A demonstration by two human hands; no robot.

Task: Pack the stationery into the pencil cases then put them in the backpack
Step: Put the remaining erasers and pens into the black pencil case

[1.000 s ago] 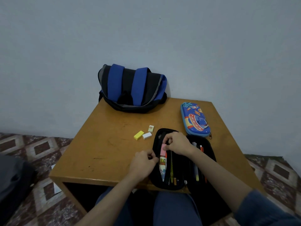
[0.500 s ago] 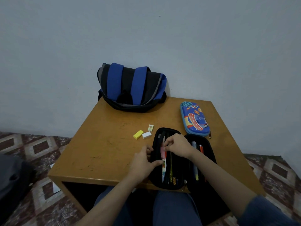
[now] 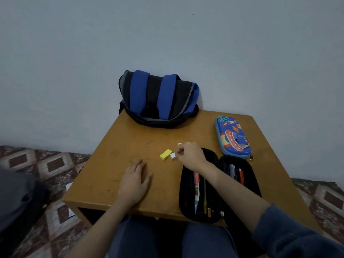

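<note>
Right hand (image 3: pixel 188 154) curled over white eraser (image 3: pixel 173 156) just left of open black case (image 3: pixel 188 205), grip indeterminable; left hand (image 3: pixel 135 181) flat, open on table (image 3: pixel 147 136); advise pinching eraser's long sides, lifting clear, seating it beside pens (image 3: pixel 197 183).

Plain home room: low wooden table (image 3: pixel 130 142) against bare wall (image 3: pixel 167 34), patterned floor tiles (image 3: pixel 46 164), school backpack (image 3: pixel 158 97).

Both hands have left the black pencil case (image 3: pixel 186 205). The left hand (image 3: pixel 134 183) now lies flat on the table (image 3: pixel 149 136) out at the case's nine o'clock. The right hand (image 3: pixel 189 155) has gone up to eleven o'clock, fingers curled just beside the white eraser (image 3: pixel 173 156) (touching or not, I can't tell).
</note>
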